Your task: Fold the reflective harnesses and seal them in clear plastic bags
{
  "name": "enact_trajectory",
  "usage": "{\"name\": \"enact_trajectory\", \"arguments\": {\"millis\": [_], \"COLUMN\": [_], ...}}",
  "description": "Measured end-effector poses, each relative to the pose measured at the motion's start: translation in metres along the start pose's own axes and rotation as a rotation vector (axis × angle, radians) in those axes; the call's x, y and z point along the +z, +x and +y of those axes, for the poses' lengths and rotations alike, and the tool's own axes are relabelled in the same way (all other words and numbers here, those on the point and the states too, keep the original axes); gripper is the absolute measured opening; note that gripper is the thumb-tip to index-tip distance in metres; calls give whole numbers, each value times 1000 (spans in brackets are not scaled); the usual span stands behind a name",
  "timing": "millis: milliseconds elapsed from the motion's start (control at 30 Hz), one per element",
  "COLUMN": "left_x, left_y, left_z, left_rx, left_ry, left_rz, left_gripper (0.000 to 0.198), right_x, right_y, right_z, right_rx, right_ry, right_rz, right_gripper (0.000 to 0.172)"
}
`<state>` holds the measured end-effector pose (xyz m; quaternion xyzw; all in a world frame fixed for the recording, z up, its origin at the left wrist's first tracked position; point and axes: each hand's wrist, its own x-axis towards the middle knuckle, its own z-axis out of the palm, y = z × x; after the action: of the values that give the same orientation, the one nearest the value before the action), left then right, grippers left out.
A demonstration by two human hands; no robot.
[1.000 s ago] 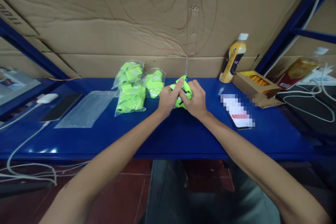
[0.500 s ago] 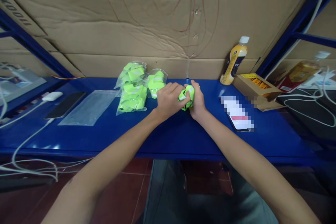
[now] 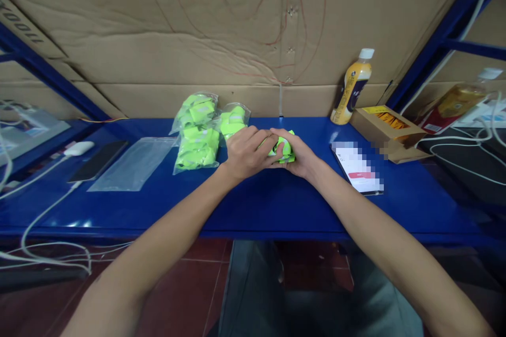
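Between my hands is a compact bundle of neon-green strap [image 3: 285,151] with dark and pale parts, held just above the blue table. My left hand [image 3: 250,151] is closed on its left side, fingers bent over the top. Around its right side curls my right hand [image 3: 301,156], which grips it too; much of the bundle is hidden by my fingers. Left of my hands lie clear bags of folded neon-green straps: a front bag [image 3: 196,148], one behind it [image 3: 197,109], and another bag [image 3: 233,119] partly covered by my left hand.
A flat clear bag [image 3: 136,164] lies at left beside a dark phone [image 3: 98,160] with a white cable. At right are a lit phone [image 3: 359,168], a yellow drink bottle [image 3: 353,87] and an open carton [image 3: 391,134]. Cardboard [image 3: 190,58] walls the back of the blue table [image 3: 253,205].
Both hands have turned the bundle and shifted grip on it; my right hand now lies flatter, its fingers pointing left. The view has moved slightly.
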<state>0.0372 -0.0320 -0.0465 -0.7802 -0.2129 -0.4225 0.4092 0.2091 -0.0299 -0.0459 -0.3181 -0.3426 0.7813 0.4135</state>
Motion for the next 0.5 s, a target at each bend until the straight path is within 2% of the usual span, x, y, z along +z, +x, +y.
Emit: {"name": "enact_trajectory", "arguments": {"millis": [100,200,367,433,500], "left_x": [1,2,7,11,15], "left_y": [-2,0,7,9,9], "left_z": [-1,2,10,11,8], "left_rx": [-60,-232,-621,-760,-889], "left_ry": [-20,-102,-355,-413,-473], "left_rz": [-22,-27,-50,-82,-125], "left_gripper": [12,19,31,28,26], "right_x": [3,10,18,17,13], "right_y": [-1,-3,1,4,6], "right_z": [-1,1,11,15,18], "right_rx": [27,-67,-336,-478,-642], "right_ry": [-2,-24,-71,-117,-240], "right_rz": [49,172,340,383,420], "right_gripper": [16,22,48,49,43]}}
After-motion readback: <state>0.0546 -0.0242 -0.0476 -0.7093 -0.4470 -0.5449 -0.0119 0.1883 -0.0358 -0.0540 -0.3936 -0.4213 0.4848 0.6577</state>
